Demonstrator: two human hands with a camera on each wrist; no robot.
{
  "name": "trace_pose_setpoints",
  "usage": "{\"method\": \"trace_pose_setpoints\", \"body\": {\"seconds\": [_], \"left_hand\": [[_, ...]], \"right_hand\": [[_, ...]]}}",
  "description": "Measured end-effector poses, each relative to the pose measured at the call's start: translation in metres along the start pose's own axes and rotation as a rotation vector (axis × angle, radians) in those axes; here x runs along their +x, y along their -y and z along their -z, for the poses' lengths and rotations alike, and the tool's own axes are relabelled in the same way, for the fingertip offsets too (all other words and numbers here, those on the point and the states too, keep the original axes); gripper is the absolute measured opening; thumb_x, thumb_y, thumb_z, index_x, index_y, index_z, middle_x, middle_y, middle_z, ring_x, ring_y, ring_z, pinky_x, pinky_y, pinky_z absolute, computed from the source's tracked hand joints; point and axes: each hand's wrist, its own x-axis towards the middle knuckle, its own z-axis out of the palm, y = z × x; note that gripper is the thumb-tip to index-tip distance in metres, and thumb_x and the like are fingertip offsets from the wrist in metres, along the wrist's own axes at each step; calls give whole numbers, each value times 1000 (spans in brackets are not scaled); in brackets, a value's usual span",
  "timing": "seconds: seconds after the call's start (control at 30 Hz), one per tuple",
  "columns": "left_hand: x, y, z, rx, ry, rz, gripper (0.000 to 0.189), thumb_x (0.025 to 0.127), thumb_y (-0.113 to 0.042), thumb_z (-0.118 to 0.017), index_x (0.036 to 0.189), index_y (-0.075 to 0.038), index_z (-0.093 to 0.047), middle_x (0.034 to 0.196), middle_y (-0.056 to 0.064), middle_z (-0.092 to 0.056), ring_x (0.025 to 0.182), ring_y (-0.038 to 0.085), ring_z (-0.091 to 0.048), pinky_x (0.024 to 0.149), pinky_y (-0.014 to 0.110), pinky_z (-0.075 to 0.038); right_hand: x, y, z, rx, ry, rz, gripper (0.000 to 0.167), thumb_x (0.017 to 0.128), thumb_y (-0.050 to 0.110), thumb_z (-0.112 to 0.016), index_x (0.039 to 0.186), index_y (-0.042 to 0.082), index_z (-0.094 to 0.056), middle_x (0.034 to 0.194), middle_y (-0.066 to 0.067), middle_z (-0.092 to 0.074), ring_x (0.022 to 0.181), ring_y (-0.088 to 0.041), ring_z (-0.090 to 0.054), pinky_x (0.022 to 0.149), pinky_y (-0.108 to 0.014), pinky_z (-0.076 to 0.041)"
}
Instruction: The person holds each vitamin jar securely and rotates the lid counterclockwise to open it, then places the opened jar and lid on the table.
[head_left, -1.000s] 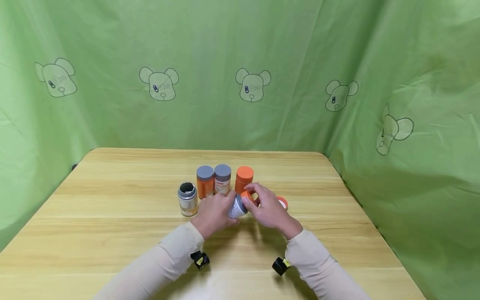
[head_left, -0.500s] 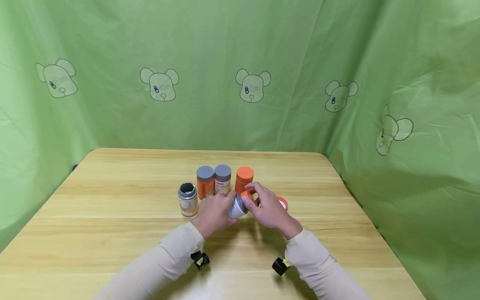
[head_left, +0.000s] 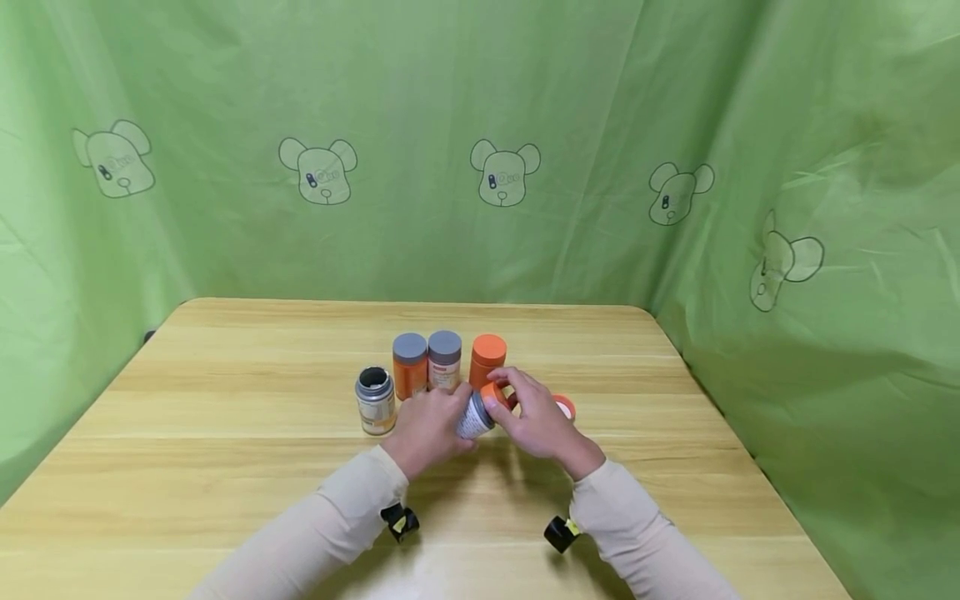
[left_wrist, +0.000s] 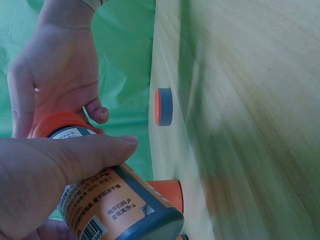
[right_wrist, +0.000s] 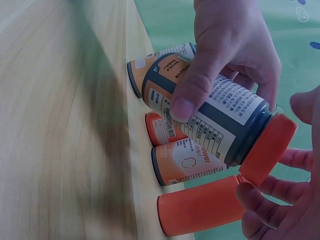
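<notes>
My left hand (head_left: 431, 425) grips a dark grey pill bottle (right_wrist: 220, 117) with a white and orange printed label. The bottle is tilted, its neck toward my right hand (head_left: 542, 421). An orange cap (right_wrist: 269, 149) sits at the bottle's mouth, slightly askew in the right wrist view. My right thumb and fingers pinch this cap; in the right wrist view the fingers (right_wrist: 285, 192) curve around its far side. Just behind the hands stands an orange bottle (head_left: 488, 358) with an orange lid. The bottle's underside faces the camera in the left wrist view.
Two grey-lidded bottles, one orange (head_left: 410, 367) and one white-labelled (head_left: 445, 360), stand side by side behind my left hand. An uncapped bottle (head_left: 377, 408) stands to their left. A loose orange-and-grey cap (left_wrist: 164, 107) lies right of my right hand on the wooden table (head_left: 225, 400).
Both hands keep their hold on the bottle and its cap, with hardly any motion. The whole head view has shifted very slightly.
</notes>
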Motion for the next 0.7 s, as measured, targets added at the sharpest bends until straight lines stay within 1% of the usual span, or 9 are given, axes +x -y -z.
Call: {"method": "trace_pose_setpoints", "body": {"seconds": [0.1,0.17,0.23,0.3,0.43,0.63,0.7], "left_hand": [[0,-1,0,-5,3,2,64,67,-41,-88,115,-12,-59,90,7,-67,71,22,-63,54,37,-51],[0,-1,0,-5,1,1,64,67,-41,-88,115,-12,-59,90,7,-67,71,21,-63,54,37,-52],[0,-1,0,-3,-4,-2,64,66,-41,-88,115,-12,-59,89,7,-67,70,21,-63,54,37,-52],[0,0,0,1,-7,-3,64,66,-41,-88,115,-12,-59,89,7,-67,70,21,-63,54,37,-52],[0,0,-1,5,-11,-6,64,66,-41,-88,115,-12,-59,90,7,-68,71,21,-64,54,37,-52],[1,0,-1,-3,-14,-9,64,66,-41,-88,115,-12,-59,88,7,-67,70,21,-64,53,36,-51],[1,0,-1,5,-15,-12,64,66,-41,-88,114,-12,-59,88,7,-67,69,21,-63,53,36,-51]], "right_hand": [[0,1,0,-7,-6,-33,39,98,26,-56,127,1,-50,113,-17,-60,79,-22,-58,69,-37,-50],[0,1,0,-11,-5,-54,40,98,27,-56,128,2,-49,113,-17,-60,76,-20,-57,67,-36,-50],[1,1,0,-8,0,-62,40,98,27,-56,128,2,-48,112,-17,-60,74,-20,-57,65,-33,-49],[1,2,0,-4,6,-59,40,98,27,-56,129,2,-48,113,-17,-61,74,-21,-57,65,-32,-48],[1,1,0,3,12,-32,39,98,25,-56,128,2,-48,114,-16,-60,80,-24,-58,69,-36,-49],[0,0,-1,-13,-1,12,39,97,23,-57,127,0,-49,113,-15,-59,83,-25,-57,72,-45,-51],[0,1,0,-25,-9,15,40,97,24,-58,127,-1,-49,114,-16,-58,84,-24,-57,73,-44,-50]]}}
